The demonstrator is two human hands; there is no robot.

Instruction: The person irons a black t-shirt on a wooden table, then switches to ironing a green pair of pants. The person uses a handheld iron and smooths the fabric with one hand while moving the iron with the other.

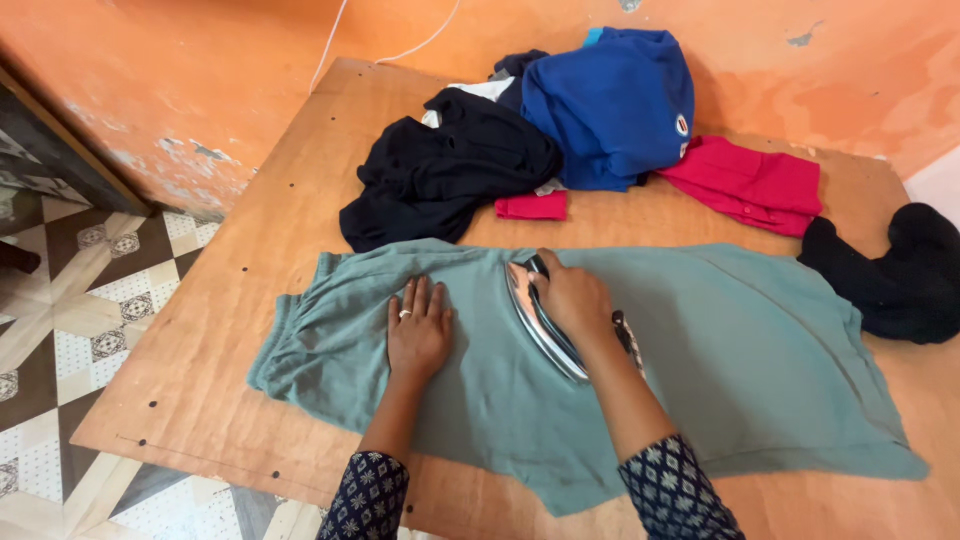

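Orange, flaking plaster backs a bare plywood bench (250, 260) where a soft grey-green garment (740, 370) lies spread at centre. Left hand (418, 330) presses flat, released; right hand (572, 300) clenches a shiny metal iron (535, 320). Crumpled clothes (560, 130) heap at twelve o'clock.

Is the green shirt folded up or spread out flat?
Spread out flat. The green shirt lies opened across the wooden board, the left hand pressing it down while the right hand holds the iron on it.
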